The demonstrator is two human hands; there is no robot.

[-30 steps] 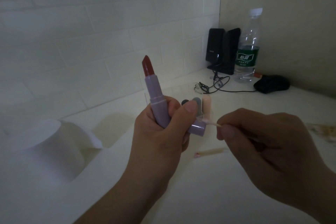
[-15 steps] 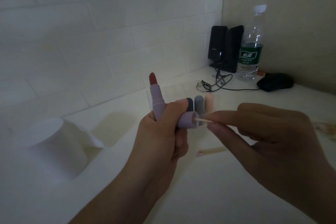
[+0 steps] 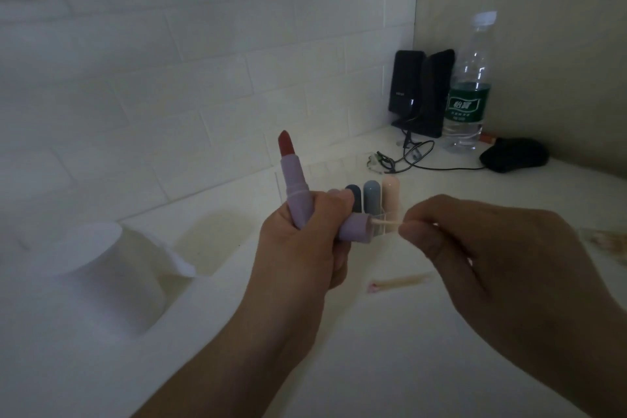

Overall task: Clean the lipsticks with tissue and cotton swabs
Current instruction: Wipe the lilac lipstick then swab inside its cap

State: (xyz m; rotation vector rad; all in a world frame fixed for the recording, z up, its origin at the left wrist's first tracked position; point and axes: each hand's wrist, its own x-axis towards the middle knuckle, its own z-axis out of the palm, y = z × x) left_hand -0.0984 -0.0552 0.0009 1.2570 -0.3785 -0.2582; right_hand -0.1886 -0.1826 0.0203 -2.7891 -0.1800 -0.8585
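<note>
Tilting more upright since 0.5 s ago, lipstick point(image 3: 294, 180) w/ cap point(image 3: 354, 229) is sitting gripped in left hand point(image 3: 305, 248), right hand point(image 3: 475, 248) at 3 o'clock pinching swab point(image 3: 386, 223) at cap's mouth.

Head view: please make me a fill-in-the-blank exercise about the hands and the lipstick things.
1. The left hand holds a lilac lipstick and its ____.
2. The right hand pinches a cotton ____.
3. The used swab on the table has a ____ tip.
4. The tissue roll stands on the person's ____ side.

Missing words: cap; swab; pink; left
</note>
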